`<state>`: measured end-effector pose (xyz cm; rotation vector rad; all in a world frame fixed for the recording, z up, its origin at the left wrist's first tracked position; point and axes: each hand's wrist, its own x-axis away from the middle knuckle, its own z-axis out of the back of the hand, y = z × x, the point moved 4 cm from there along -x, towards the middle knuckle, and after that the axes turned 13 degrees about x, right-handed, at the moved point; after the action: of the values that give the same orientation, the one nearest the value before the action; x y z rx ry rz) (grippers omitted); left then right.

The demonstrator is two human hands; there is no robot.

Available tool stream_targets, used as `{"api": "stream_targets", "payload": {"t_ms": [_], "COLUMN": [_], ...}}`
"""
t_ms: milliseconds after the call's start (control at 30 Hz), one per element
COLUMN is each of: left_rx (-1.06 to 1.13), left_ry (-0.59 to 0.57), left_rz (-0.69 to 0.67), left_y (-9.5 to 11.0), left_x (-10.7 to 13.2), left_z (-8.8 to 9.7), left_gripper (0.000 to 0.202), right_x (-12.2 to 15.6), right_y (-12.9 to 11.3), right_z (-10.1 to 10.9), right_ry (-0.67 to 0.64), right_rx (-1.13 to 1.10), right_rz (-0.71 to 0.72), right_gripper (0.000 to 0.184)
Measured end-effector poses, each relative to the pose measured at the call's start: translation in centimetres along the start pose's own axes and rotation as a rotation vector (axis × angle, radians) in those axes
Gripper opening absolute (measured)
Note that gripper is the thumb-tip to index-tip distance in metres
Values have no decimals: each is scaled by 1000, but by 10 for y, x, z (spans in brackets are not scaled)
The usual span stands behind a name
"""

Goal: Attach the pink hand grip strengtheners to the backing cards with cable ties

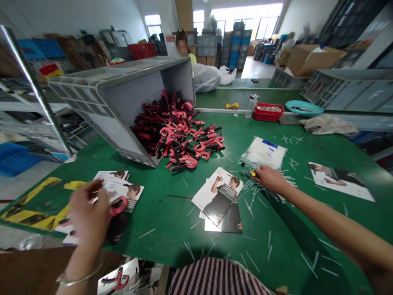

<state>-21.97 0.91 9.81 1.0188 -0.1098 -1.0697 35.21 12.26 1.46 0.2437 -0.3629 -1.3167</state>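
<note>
Bit of a messy bench shot, but here goes. The left hand [89,213] is blurred, so it can't be told whether anything is actually gripped. It's seen curled over a pink-and-black pruning shear [118,207] lying on printed cards [123,190], near the left edge of a green workbench [190,241]. The shear is angled with its pink head up and its black grips running down and slightly left, partly hidden by the hand.

The two hands are kept well apart. The right hand [270,178] is held out over the middle of the bench, with a small yellow-tipped tool [252,174] seemingly pinched in its fingers. The tool's thin dark shaft is pointed left, lying roughly level, and a bag of white items [264,152] is found just beside it.

A skewed stack of cards [219,200] is placed between the hands, and white plastic slivers [251,200] are scattered all over. Further up, a big heap of red-and-black shears [178,131] is spilling from a grey crate [132,110] tipped on its side, its mouth facing the bench. A red tray [267,112] and a teal dish [303,107] can be seen beyond.
</note>
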Motion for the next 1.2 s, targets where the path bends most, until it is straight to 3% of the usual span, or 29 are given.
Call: {"api": "stream_targets", "payload": {"t_ms": [33,100,133,200,267,367,433,500,567,667,733,833,933,1100,1200], "left_rx": [103,249,232,102,-3,76,335,671,936,1102,1097,1076,1163,1304,1346], "left_ry": [-128,-557,-710,-829,-807,-689,-737,-873,-960,-1024,-1019,-914,-778,-601,-548], "left_rz": [-60,-158,-209,-282,-306,-340,-346,-226,25,313,351,393,521,735,803], "left_y": [15,45,56,71,81,105,128,149,161,165,161,149,135,123,122], "left_x": [15,54,75,104,117,118,120,125,131,139,141,137,131,131,138], "left_z": [-34,-111,-145,-193,-218,-220,-215,-210,-209,-209,-209,-210,-212,-216,-219], "left_gripper": [29,28,28,31,27,27,32,25,20,25,25,25,28,29,31], "right_x": [0,0,1,4,12,32,48,61,70,74,74,73,74,81,82], "right_y": [0,3,8,21,31,14,-20,-58,-89,-118,-128,-132,-132,-145,-163], "right_z": [2,9,15,29,46,64,67,65,62,60,62,64,53,17,13], "right_ry": [-6,6,15,32,54,1,-162,-333,-447,-579,-640,-674,-655,-324,-194], "right_rx": [7,23,21,-27,-192,-700,-1089,-1398,-1628,-1834,-1888,-1941,-2090,-2370,-2443], "right_rz": [-12,-4,4,-1,-13,85,206,283,319,366,405,410,292,-51,-158], "right_gripper": [45,52,52,42,34,38,42,45,47,45,44,50,57,36,35]}}
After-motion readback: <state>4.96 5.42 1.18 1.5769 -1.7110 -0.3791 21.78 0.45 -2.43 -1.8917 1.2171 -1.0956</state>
